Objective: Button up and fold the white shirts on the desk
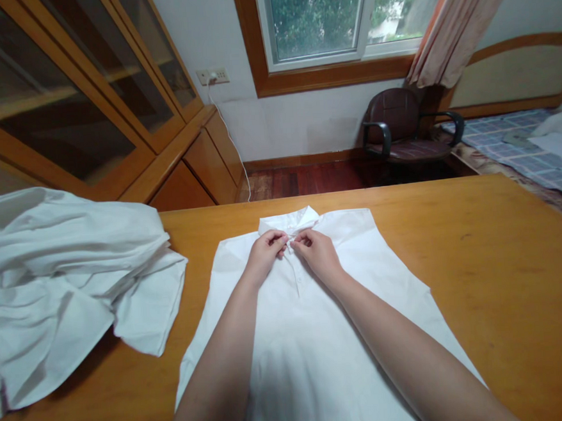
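A white collared shirt (290,338) lies spread on the wooden table, its collar (289,221) toward the far edge. Just below the collar, my left hand (268,250) pinches the front placket from the left side. Opposite it, my right hand (315,250) pinches the placket's other side, the fingertips of both hands almost meeting. The small button or buttonhole between them is too small to make out. Beneath the hands, the placket (297,277) runs a short way down the chest.
A heap of white garments (68,270) covers the left of the wooden table (517,284). Behind stand a glass-door cabinet (159,116), a brown armchair (400,125) and a bed (521,142). A white cord (230,137) hangs from a wall socket left of the window.
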`<state>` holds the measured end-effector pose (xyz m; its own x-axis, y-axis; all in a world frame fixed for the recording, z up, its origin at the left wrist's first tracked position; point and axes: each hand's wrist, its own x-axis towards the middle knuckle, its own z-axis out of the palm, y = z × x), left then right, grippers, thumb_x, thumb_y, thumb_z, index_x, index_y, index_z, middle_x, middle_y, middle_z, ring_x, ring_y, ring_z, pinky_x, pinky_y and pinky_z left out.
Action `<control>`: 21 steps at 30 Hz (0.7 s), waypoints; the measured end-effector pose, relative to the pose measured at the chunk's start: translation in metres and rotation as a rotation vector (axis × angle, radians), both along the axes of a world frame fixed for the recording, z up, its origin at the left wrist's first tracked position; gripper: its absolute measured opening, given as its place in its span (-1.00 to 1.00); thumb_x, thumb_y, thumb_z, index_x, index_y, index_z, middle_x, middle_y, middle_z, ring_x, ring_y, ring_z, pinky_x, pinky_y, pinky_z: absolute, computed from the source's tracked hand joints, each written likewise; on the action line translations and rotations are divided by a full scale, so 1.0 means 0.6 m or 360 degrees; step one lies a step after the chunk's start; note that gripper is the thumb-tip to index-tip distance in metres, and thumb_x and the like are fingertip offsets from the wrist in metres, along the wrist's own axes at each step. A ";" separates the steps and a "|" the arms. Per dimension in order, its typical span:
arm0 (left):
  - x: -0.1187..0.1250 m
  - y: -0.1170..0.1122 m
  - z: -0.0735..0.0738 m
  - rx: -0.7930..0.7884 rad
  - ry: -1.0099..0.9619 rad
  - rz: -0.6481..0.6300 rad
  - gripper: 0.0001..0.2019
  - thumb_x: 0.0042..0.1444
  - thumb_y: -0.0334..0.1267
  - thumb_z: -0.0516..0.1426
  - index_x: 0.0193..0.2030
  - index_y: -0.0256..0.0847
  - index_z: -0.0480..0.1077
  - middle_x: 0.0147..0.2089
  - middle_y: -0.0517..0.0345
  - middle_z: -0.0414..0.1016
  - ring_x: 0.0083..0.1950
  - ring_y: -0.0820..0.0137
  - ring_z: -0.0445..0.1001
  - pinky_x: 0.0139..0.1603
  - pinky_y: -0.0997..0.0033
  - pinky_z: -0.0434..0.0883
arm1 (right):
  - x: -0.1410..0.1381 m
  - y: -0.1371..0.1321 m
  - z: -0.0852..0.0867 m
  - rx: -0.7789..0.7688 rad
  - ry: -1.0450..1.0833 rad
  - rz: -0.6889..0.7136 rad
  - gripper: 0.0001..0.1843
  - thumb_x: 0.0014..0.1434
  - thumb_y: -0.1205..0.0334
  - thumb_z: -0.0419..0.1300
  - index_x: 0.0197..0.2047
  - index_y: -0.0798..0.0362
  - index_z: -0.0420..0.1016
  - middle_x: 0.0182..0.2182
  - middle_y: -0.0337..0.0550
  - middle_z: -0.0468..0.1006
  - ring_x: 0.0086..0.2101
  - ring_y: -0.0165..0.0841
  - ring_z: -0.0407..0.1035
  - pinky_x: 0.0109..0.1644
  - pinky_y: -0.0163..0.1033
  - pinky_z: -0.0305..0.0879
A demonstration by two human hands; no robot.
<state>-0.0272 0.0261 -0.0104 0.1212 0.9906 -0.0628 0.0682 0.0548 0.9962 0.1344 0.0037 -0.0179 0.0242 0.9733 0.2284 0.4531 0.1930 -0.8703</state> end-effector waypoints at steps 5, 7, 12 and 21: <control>0.001 -0.001 0.003 0.0000 -0.0010 0.0012 -0.70 -0.04 -0.08 0.30 -0.27 -0.27 0.49 -0.49 0.24 0.41 -0.53 0.54 0.33 -0.48 0.54 0.28 | 0.000 0.000 0.002 0.0002 -0.0002 -0.0010 -0.88 0.15 0.17 0.25 -0.37 0.02 0.52 -0.43 -0.23 0.57 -0.40 -0.35 0.41 -0.29 -0.30 0.25; 0.001 -0.002 0.004 0.0001 -0.0011 0.0020 -0.70 -0.04 -0.08 0.30 -0.27 -0.27 0.50 -0.49 0.23 0.41 -0.53 0.53 0.34 -0.48 0.54 0.28 | 0.000 -0.001 0.003 0.0012 -0.0004 -0.0016 -0.89 0.15 0.18 0.24 -0.37 0.02 0.52 -0.43 -0.23 0.57 -0.40 -0.35 0.40 -0.29 -0.30 0.25; 0.001 -0.004 0.006 0.0021 -0.0004 0.0006 -0.71 -0.02 -0.09 0.30 -0.26 -0.28 0.50 -0.48 0.22 0.41 -0.50 0.53 0.34 -0.46 0.54 0.29 | 0.000 -0.001 0.005 0.0015 -0.0006 -0.0013 -0.88 0.15 0.18 0.22 -0.38 0.02 0.51 -0.44 -0.22 0.56 -0.40 -0.34 0.41 -0.28 -0.29 0.26; 0.000 -0.004 0.006 0.0031 -0.0004 -0.0005 -0.70 -0.01 -0.08 0.30 -0.26 -0.28 0.50 -0.47 0.21 0.41 -0.49 0.52 0.35 -0.46 0.53 0.30 | 0.001 -0.003 0.008 0.0017 0.0007 -0.0022 -0.88 0.15 0.19 0.23 -0.39 0.03 0.50 -0.45 -0.23 0.56 -0.40 -0.35 0.40 -0.29 -0.30 0.25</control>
